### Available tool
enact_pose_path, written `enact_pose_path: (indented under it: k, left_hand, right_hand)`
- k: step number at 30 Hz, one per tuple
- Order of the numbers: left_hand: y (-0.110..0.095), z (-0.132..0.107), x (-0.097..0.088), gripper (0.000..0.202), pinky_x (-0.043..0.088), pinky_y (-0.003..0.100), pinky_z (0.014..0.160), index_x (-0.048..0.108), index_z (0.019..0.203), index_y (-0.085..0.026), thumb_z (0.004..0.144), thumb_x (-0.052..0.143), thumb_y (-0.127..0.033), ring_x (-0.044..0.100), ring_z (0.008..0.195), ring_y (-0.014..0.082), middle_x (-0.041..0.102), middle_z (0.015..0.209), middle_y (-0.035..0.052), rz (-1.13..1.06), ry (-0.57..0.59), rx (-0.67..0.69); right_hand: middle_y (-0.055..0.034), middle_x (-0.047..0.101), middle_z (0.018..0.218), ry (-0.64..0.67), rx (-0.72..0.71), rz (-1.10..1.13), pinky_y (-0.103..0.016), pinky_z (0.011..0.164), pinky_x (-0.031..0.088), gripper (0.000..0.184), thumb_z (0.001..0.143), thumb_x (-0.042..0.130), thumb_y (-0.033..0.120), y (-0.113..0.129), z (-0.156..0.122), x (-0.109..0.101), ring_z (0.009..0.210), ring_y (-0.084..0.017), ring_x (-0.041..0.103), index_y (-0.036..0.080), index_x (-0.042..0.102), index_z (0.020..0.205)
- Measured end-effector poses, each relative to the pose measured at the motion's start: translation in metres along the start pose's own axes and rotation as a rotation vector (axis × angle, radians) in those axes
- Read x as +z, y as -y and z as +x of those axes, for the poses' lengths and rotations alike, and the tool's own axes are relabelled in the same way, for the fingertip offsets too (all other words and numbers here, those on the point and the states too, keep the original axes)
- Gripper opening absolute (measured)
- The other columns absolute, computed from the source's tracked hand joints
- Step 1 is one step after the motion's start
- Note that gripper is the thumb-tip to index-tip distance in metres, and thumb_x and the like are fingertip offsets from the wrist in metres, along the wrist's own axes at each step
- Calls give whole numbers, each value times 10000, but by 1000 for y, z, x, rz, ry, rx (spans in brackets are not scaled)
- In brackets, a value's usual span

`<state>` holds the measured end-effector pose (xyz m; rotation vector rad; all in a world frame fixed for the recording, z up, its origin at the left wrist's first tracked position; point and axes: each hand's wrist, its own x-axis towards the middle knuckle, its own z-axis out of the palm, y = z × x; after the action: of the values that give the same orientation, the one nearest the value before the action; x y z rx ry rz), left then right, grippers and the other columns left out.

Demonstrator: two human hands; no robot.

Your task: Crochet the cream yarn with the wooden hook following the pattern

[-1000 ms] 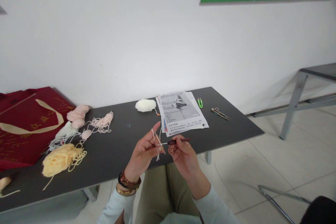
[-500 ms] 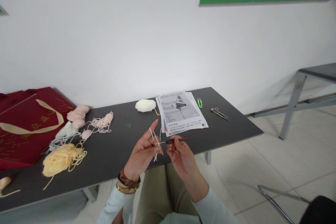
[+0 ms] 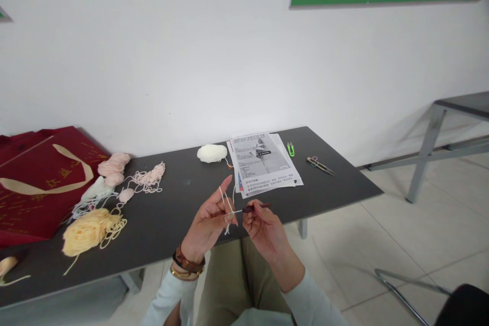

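White yarn [image 3: 225, 197] runs over the raised index finger of my left hand [image 3: 209, 220], whose thumb and other fingers pinch it lower down. A short white tail hangs below that pinch. My right hand [image 3: 266, 229] grips a crochet hook [image 3: 256, 208] by its dark red handle, the thin metal shaft pointing left. The hook's tip meets the yarn at my left fingertips; whether a loop sits on it is too small to tell. A strand leads up toward the white yarn ball [image 3: 212, 153] at the back of the table.
Printed sheets [image 3: 263, 165] lie on the dark table [image 3: 171, 214]. Right of them are green thread snips [image 3: 291, 149] and scissors [image 3: 320, 166]. Pink yarn [image 3: 113, 164], yellow yarn [image 3: 86, 232] and a red bag [image 3: 42, 183] are at left. A chair [image 3: 464, 305] stands lower right.
My right hand has tilted the crochet hook slightly and drawn it a little down and right, so its tip is nearer my left fingertips. My left hand keeps its hold on the yarn.
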<state>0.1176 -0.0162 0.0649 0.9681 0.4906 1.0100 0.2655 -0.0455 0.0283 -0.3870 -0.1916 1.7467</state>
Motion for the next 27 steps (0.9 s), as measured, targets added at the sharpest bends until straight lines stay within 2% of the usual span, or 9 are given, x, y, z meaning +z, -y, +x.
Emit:
enact_pose_path:
  k: [4, 8, 15, 19, 22, 24, 27]
  left_hand:
    - [-3, -1, -1, 816, 427, 217, 629, 294, 1459, -262, 755, 692, -154, 565, 654, 107, 584, 727, -3, 82, 32, -34]
    - [-3, -1, -3, 817, 443, 221, 646, 276, 1462, -293, 767, 674, -131, 560, 661, 100, 582, 751, -8, 72, 18, -26]
    - [1, -5, -3, 719, 434, 231, 651, 410, 1406, -258, 751, 691, -161, 558, 667, 104, 560, 737, -20, 173, -137, 33]
    - [2, -8, 4, 735, 428, 237, 678, 384, 1420, -264, 756, 686, -174, 552, 672, 106, 569, 707, -35, 280, -254, 68]
    - [4, -7, 8, 741, 420, 231, 675, 376, 1424, -247, 755, 679, -153, 522, 643, 98, 535, 648, -54, 230, -314, 83]
    - [5, -6, 10, 733, 421, 226, 666, 403, 1409, -227, 738, 686, -137, 511, 634, 91, 515, 646, -57, 95, -315, 77]
    - [7, -4, 8, 695, 426, 212, 649, 466, 1363, -179, 710, 698, -122, 511, 637, 85, 525, 683, -38, -120, -264, 41]
  right_hand:
    - [-6, 680, 688, -12, -36, -5, -149, 610, 522, 106, 755, 739, 206, -1, -1, 4, 591, -61, 616, 132, 685, 808]
    - [0, 672, 697, -31, -122, -59, -159, 601, 517, 86, 771, 723, 201, -3, -2, 8, 605, -67, 613, 148, 672, 815]
    - [15, 657, 690, -94, -257, -190, -192, 582, 495, 121, 757, 734, 229, -4, 0, 11, 605, -87, 602, 189, 641, 822]
    - [12, 661, 680, -138, -472, -426, -225, 592, 489, 73, 754, 730, 229, -6, -2, 12, 598, -104, 600, 202, 670, 785]
    - [-11, 693, 724, -167, -697, -709, -272, 633, 501, 82, 738, 730, 169, -10, -10, 10, 652, -142, 621, 236, 720, 784]
    - [-33, 718, 775, -79, -789, -889, -312, 676, 509, 189, 722, 725, 113, -13, -16, 7, 712, -173, 630, 270, 749, 826]
    - [-50, 743, 868, 37, -801, -1046, -360, 730, 526, 331, 709, 717, 67, -14, -22, 2, 780, -208, 651, 315, 750, 926]
